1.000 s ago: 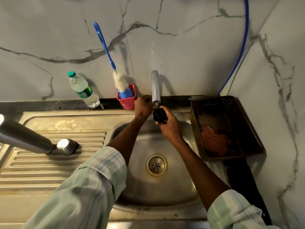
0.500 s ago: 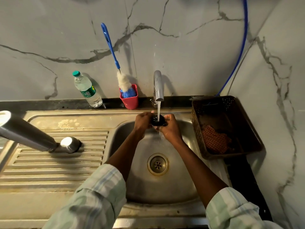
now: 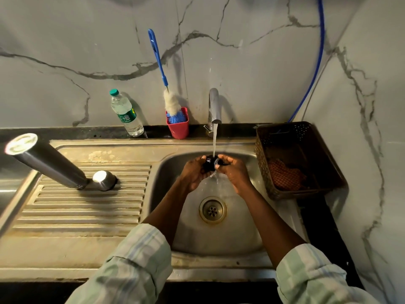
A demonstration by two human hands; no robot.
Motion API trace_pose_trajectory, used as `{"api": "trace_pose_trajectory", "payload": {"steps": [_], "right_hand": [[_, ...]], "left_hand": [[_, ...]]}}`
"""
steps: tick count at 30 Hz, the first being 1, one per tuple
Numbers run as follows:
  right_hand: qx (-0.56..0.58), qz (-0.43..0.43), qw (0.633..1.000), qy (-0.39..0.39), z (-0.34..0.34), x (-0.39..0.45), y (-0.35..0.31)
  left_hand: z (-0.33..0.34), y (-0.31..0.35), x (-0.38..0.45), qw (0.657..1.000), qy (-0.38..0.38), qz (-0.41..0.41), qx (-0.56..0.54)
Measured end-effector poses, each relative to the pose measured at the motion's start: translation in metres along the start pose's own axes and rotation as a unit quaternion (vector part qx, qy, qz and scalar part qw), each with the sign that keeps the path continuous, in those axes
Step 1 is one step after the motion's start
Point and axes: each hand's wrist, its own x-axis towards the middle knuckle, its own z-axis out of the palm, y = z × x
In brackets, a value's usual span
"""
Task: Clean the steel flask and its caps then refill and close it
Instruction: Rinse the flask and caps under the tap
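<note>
two striped sleeves point(image 3: 135, 260) come in from 6 o'clock, at the very bottom of the view, and two bare arms reach out over the sink point(image 3: 219, 238). the drain point(image 3: 212, 209) sits in the middle of the sink bowl, just past the arms. a bit farther on, the left hand point(image 3: 194, 172) and the right hand point(image 3: 234, 171) meet over the bowl and hold a small black cap point(image 3: 210, 163) between them, fingers curled round it from both sides. water point(image 3: 214, 139) falls from the tap point(image 3: 214, 106) at 12 o'clock straight onto the cap and splashes down toward the drain. at 9 o'clock, on the ribbed drain board point(image 3: 87, 205), the steel flask point(image 3: 46, 161) stands upside down with its mouth on the board, well apart from the hands. a small steel cap point(image 3: 104, 179) sits right beside the flask's mouth; i cannot tell if they touch. at 3 o'clock a brown basket point(image 3: 263, 172) sits beside the sink with an orange cloth point(image 3: 285, 176) inside it. farthest away, along the marble wall, a water bottle point(image 3: 126, 113) with a green top stands at 11 o'clock, and next to it a red cup point(image 3: 178, 128) holds a bottle brush point(image 3: 161, 69) with a blue handle. a blue hose point(image 3: 315, 62) runs down the wall at 1 o'clock behind the basket.
</note>
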Motion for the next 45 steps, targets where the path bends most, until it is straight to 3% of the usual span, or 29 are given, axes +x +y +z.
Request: {"api": "trace_pose_trajectory", "payload": {"steps": [7, 13, 19, 22, 30, 36, 41, 43, 45], "right_hand": [[-0.006, -0.024, 0.999, 0.027, 0.001, -0.002, -0.003], [-0.154, -0.118, 0.981, -0.009, 0.010, 0.005, -0.006], [-0.193, -0.085, 0.973, -0.097, 0.006, 0.009, -0.010], [-0.212, -0.075, 0.972, -0.071, 0.007, 0.015, -0.008], [-0.078, 0.041, 0.996, -0.028, 0.009, 0.016, -0.013], [-0.081, 0.056, 0.995, -0.025, 0.008, 0.020, -0.010], [0.089, 0.037, 0.989, -0.114, 0.005, 0.013, -0.005], [0.086, 0.022, 0.986, -0.143, 0.003, 0.014, -0.002], [0.040, 0.017, 0.992, -0.123, 0.003, 0.016, 0.001]], "left_hand": [[0.006, -0.001, -0.002, 0.999, -0.014, 0.007, 0.038], [0.015, -0.007, -0.004, 0.999, 0.009, 0.003, 0.039], [0.012, -0.006, -0.001, 0.999, 0.030, 0.007, -0.021], [0.007, -0.004, 0.005, 0.999, 0.039, -0.001, -0.015], [0.001, 0.002, -0.006, 0.997, -0.051, 0.057, 0.024], [0.000, 0.004, -0.005, 0.997, -0.017, 0.076, 0.010], [0.003, 0.002, 0.001, 0.995, 0.073, 0.058, -0.018], [0.005, 0.002, 0.004, 0.993, 0.100, 0.048, -0.028], [0.006, 0.003, 0.004, 0.993, 0.110, 0.043, -0.017]]}}
